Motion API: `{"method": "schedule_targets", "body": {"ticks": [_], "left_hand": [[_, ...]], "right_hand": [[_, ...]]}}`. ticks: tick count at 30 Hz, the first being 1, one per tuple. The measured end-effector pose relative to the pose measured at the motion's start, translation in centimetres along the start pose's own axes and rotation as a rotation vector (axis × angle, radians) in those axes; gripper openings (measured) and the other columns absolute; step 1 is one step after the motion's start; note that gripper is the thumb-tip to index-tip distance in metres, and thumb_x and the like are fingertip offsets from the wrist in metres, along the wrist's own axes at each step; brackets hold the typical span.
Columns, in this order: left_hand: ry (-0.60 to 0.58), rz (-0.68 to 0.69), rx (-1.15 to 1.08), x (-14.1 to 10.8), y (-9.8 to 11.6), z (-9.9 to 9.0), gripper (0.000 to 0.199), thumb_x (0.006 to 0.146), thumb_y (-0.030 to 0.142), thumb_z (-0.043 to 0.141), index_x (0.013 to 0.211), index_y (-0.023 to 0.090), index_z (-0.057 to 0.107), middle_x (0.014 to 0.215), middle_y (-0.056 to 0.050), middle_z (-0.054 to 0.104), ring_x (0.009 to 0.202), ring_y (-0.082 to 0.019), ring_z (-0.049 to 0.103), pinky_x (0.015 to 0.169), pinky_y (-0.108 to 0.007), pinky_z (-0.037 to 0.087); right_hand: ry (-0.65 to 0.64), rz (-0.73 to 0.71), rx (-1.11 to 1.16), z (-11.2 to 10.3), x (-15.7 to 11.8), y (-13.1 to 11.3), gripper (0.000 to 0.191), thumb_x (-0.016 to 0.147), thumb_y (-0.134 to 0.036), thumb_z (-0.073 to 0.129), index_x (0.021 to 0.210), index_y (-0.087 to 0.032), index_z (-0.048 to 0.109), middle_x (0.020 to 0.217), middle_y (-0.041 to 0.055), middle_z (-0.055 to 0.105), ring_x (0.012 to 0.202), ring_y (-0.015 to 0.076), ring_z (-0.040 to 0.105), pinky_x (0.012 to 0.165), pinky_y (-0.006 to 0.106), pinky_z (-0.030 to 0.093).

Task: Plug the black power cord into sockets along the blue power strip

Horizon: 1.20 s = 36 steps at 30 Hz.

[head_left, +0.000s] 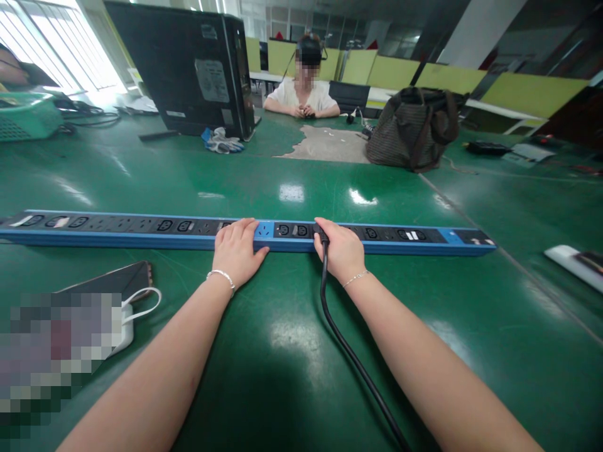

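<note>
A long blue-and-black power strip (245, 244) lies across the green table in front of me, with a row of sockets along its top. My left hand (239, 251) grips it left of the middle, fingers over the top and thumb along the front side, beside a blue socket section (264, 230). Just right of the middle, my right hand (343, 248) is closed around a black plug (321, 233) at the strip's sockets. Whether the plug is fully seated is hidden by my fingers. Its thick black cable (339, 333) runs down toward me between my arms.
A phone (108, 280) and a white cabled item (126, 326) lie at left. Behind stand a black computer case (188, 69), gloves (222, 140), a green basket (32, 117) and a dark bag (412, 129). A person (304, 94) sits opposite. A white object (575, 263) lies at right.
</note>
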<state>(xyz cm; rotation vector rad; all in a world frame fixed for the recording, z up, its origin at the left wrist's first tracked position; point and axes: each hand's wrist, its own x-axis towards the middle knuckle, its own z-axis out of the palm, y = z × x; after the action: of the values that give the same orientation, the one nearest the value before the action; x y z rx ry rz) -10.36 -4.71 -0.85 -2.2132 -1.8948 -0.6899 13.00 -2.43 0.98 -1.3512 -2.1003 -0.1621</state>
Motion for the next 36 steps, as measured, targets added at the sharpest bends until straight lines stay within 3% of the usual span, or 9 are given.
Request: {"method": "schedule_targets", "body": {"ticks": [6, 17, 36], "left_hand": [[0.003, -0.005, -0.021, 0.0, 0.0, 0.0, 0.054, 0.080, 0.041, 0.054, 0.130, 0.020, 0.047, 0.134, -0.013, 0.051, 0.124, -0.032, 0.044, 0.105, -0.051, 0.030], [-0.002, 0.001, 0.000, 0.0, 0.0, 0.0, 0.054, 0.080, 0.041, 0.054, 0.129, 0.020, 0.046, 0.134, -0.013, 0.052, 0.125, -0.030, 0.044, 0.104, -0.050, 0.030], [-0.001, -0.004, -0.003, 0.0, 0.0, -0.1, 0.052, 0.081, 0.042, 0.054, 0.128, 0.021, 0.046, 0.134, -0.012, 0.052, 0.124, -0.030, 0.045, 0.105, -0.049, 0.030]], "right_hand": [[-0.063, -0.020, -0.048, -0.4, 0.6, 0.1, 0.032, 0.086, -0.026, 0.049, 0.114, -0.021, 0.063, 0.110, 0.0055, 0.070, 0.097, 0.0212, 0.066, 0.089, 0.036, 0.048], [0.099, 0.027, 0.043, 1.5, -0.8, 0.3, 0.033, 0.087, -0.025, 0.048, 0.117, -0.020, 0.060, 0.118, 0.0063, 0.067, 0.108, 0.0194, 0.062, 0.095, 0.035, 0.044], [0.060, 0.023, 0.040, 1.1, -0.8, 0.1, 0.031, 0.090, -0.025, 0.046, 0.119, -0.020, 0.056, 0.119, 0.0067, 0.066, 0.108, 0.0191, 0.061, 0.093, 0.035, 0.041]]}}
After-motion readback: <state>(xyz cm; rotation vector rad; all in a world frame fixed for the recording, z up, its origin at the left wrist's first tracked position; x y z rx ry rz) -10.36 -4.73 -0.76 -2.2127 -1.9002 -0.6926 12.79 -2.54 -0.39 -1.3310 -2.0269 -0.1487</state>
